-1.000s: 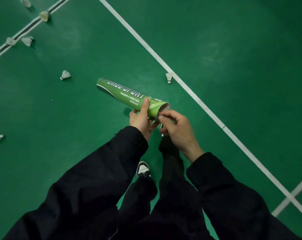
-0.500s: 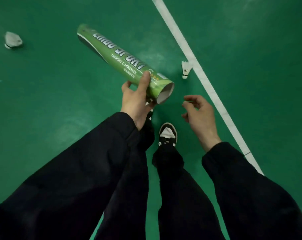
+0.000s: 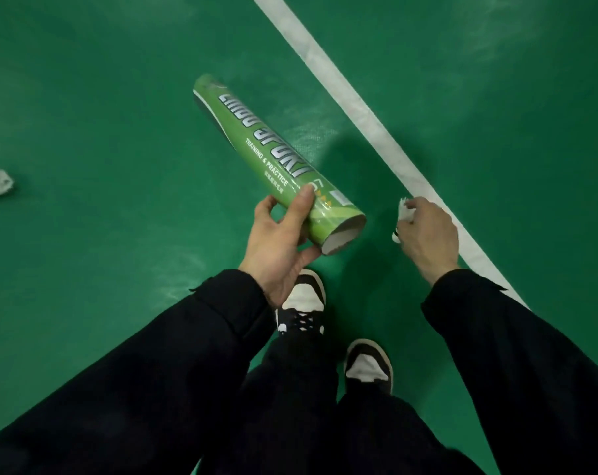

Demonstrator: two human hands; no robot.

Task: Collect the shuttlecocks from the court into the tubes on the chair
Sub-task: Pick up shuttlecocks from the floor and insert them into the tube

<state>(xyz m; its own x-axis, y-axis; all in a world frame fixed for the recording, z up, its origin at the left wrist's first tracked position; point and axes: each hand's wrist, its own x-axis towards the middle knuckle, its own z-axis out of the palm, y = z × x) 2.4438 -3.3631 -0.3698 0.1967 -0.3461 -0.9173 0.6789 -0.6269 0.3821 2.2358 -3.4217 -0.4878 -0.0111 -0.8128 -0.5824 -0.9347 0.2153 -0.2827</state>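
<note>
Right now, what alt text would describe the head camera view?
A left hand holds a green shuttlecock tube while the right hand grips a white shuttlecock beside a white court line.

Glossy tube (image 3: 277, 162), matt floor (image 3: 102, 114)

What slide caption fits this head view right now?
Left hand holds the green tube, open end toward the right hand gripping a shuttlecock beside the white court line.

Single head view; faces steeply down; near hands (image 3: 280, 245), court floor (image 3: 102, 97).
</note>
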